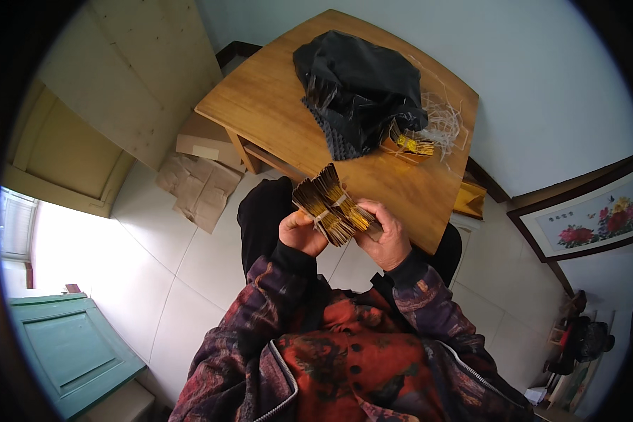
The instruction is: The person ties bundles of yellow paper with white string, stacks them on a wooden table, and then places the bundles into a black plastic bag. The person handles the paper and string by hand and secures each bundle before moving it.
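Above my lap, a thick bundle of folded gold paper (325,204) is held between both hands, its many edges fanned upward. Pale ties pass around it near the middle. My left hand (304,233) grips its left side, with the fingers partly hidden underneath. On the right, my right hand (387,235) closes on the other end, thumb along the near side. Just beyond, at the table's near right, lies another stack of gold paper (411,146), partly under a black plastic bag (359,74). Loose pale strings (443,121) lie tangled beside it.
The wooden table (260,95) stands in front of my knees. Flattened brown cardboard (200,188) lies on the tiled floor (148,250) at left. A yellow packet (470,200) sits right of the table. A framed flower picture (587,214) leans by the right wall.
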Motion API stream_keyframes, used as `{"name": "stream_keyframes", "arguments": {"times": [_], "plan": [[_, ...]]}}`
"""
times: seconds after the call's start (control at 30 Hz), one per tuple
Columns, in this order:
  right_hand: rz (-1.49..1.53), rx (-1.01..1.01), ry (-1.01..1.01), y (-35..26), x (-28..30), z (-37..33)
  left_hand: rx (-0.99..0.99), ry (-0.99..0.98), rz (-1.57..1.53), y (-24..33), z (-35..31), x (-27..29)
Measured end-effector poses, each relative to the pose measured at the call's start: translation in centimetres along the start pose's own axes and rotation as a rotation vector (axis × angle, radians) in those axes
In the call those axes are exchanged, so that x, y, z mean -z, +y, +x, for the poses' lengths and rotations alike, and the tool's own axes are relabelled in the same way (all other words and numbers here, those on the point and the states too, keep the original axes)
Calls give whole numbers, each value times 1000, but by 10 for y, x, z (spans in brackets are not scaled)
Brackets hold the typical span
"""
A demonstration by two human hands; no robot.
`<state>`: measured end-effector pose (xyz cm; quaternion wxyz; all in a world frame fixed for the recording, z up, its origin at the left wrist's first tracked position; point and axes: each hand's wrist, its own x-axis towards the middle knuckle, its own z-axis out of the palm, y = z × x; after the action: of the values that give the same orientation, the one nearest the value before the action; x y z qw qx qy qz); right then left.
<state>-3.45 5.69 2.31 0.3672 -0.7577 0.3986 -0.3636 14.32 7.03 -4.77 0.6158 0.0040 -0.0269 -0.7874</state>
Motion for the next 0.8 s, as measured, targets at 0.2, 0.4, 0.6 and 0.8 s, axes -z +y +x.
{"name": "stream_keyframes", "arguments": {"times": [0.2,0.4,0.6,0.8], "plan": [[4,-76,-117,-2,3,-7,60,-131,-27,4,-1,3],[305,-206,-343,-1,31,3,-6,-69,100,3,-3,2],[217,-237,-395,-13,30,22,25,-101,121,1,-4,-3],[10,-197,-353,-31,23,32,7,-88,154,-1,-5,-7]]}}
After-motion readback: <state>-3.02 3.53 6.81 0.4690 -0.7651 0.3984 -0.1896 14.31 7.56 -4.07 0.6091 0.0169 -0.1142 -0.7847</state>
